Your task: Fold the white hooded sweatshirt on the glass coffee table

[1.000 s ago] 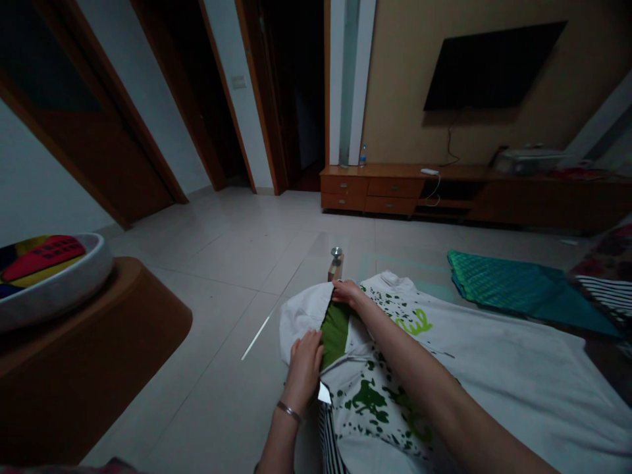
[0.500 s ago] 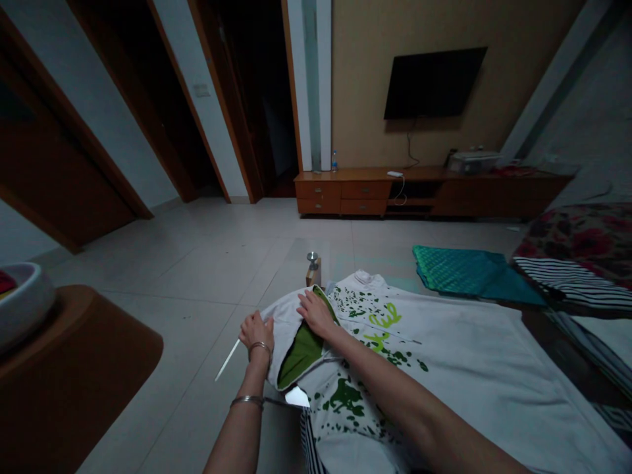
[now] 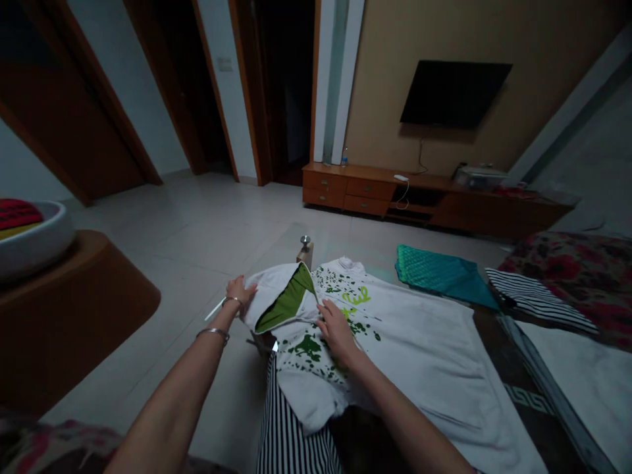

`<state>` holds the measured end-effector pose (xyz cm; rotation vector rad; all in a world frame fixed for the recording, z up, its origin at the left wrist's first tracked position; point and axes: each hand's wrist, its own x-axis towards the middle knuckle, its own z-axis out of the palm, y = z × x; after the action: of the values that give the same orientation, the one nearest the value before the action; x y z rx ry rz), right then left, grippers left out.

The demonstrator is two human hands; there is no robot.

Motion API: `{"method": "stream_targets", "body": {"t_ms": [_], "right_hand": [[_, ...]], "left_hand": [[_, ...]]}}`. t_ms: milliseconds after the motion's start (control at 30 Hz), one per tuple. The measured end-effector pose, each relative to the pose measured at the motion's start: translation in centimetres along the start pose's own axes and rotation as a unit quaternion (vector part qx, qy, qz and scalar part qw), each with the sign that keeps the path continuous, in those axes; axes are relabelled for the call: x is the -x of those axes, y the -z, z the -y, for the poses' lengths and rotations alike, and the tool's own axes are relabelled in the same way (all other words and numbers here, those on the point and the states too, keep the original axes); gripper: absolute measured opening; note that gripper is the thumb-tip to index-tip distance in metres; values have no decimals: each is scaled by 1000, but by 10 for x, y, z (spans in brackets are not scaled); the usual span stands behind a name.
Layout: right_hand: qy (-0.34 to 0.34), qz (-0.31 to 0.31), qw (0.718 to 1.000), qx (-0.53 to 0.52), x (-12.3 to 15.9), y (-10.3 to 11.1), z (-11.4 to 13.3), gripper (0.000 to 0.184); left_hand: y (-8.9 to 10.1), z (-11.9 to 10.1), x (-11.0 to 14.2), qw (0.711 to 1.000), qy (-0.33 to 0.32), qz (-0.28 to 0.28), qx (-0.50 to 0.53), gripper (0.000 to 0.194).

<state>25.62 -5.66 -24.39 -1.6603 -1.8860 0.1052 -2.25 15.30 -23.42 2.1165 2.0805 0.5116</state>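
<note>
A white hoodie (image 3: 419,349) with green splatters and lettering lies spread on a glass-topped table. Its hood (image 3: 269,280), lined in green, points left and gapes open. My left hand (image 3: 240,291) grips the outer edge of the hood, thumb on top and fingers partly hidden behind the cloth. Lower on the print, beside the hood opening, my right hand (image 3: 338,332) lies with its fingers stretched out over the fabric. Black-and-white striped cloth (image 3: 289,421) shows below the hoodie's near sleeve.
Folded teal cloth (image 3: 439,273), a striped garment (image 3: 538,296) and white clothing (image 3: 587,368) lie to the right. A metal-topped table support (image 3: 305,242) stands beyond the hood. At left, a white bowl (image 3: 44,237) rests on a brown stand (image 3: 89,316). A TV cabinet (image 3: 365,191) is farther off.
My right hand has moved from inside the hood opening down onto the printed chest. My left hand stays at the hood's edge. The camera view has shifted, showing more of the near side.
</note>
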Motion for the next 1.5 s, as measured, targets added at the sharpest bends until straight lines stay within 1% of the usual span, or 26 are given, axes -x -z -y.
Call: {"method": "stream_targets", "body": {"t_ms": [67, 133, 167, 233, 300, 367, 433, 467, 500, 533, 600, 700, 767, 833, 933, 967, 1033, 1100, 1133, 1200, 1233, 1300, 1333, 1400, 1433, 1500], "right_hand": [[24, -31, 998, -55, 39, 25, 16, 32], [55, -36, 992, -106, 91, 41, 30, 28], [72, -27, 990, -121, 119, 44, 36, 28], [97, 1, 988, -122, 170, 38, 45, 34], [100, 2, 992, -81, 203, 19, 50, 47], [77, -39, 996, -18, 214, -4, 53, 56], [51, -80, 995, 31, 208, -22, 56, 56], [42, -85, 995, 43, 203, -27, 57, 54], [37, -81, 995, 48, 197, -29, 59, 51], [36, -72, 996, 47, 192, -29, 61, 48], [38, -57, 997, 36, 186, -24, 63, 49], [33, -64, 997, 16, 188, -16, 63, 57], [21, -71, 997, 4, 191, -15, 62, 60], [8, -66, 998, -14, 190, -15, 61, 54], [4, -42, 998, -52, 184, -12, 62, 37], [12, -29, 997, -66, 183, -8, 62, 33], [39, -1, 995, -89, 187, 4, 58, 35], [64, 12, 993, -96, 202, 21, 45, 44], [68, 8, 993, -92, 214, 31, 34, 48], [60, -22, 996, -69, 242, 50, 5, 53], [49, -43, 996, -53, 255, 60, -12, 54], [37, -73, 996, -19, 276, 74, -40, 56], [36, -78, 996, -5, 282, 79, -49, 58], [52, -61, 997, 8, 283, 80, -53, 61], [65, -45, 997, 9, 280, 76, -47, 62], [85, -19, 996, 10, 269, 62, -26, 66]], "left_hand": [[12, 7, 23, 999, -42, -3, 5, 53], [22, 13, 61, 996, -91, -10, 10, 46], [24, 15, 84, 991, -129, -13, 11, 42], [25, 15, 137, 975, -224, -9, 9, 41], [22, 10, 191, 945, -327, 20, -3, 47], [16, -1, 237, 907, -414, 75, -16, 53], [11, -16, 272, 865, -488, 114, -16, 50], [9, -24, 284, 849, -515, 117, -9, 46], [8, -31, 292, 840, -531, 110, -1, 40], [8, -37, 298, 838, -536, 98, 7, 34], [9, -46, 303, 847, -526, 73, 27, 25], [13, -49, 300, 861, -502, 45, 65, 27], [15, -48, 298, 867, -490, 38, 83, 28], [17, -46, 297, 870, -484, 46, 85, 28], [16, -45, 298, 866, -490, 67, 71, 29], [16, -43, 299, 863, -496, 73, 66, 29], [14, -37, 300, 855, -510, 78, 55, 26], [13, -26, 298, 852, -519, 56, 42, 26], [13, -19, 295, 854, -518, 39, 33, 29], [13, -2, 282, 867, -498, 7, 10, 39], [13, 6, 273, 879, -477, -3, -3, 44], [16, 19, 248, 911, -411, -16, -26, 52], [18, 24, 234, 927, -372, -23, -36, 56], [23, 30, 205, 953, -296, -37, -55, 60], [26, 32, 191, 962, -263, -41, -66, 62], [32, 34, 165, 971, -218, -42, -87, 63]]}}
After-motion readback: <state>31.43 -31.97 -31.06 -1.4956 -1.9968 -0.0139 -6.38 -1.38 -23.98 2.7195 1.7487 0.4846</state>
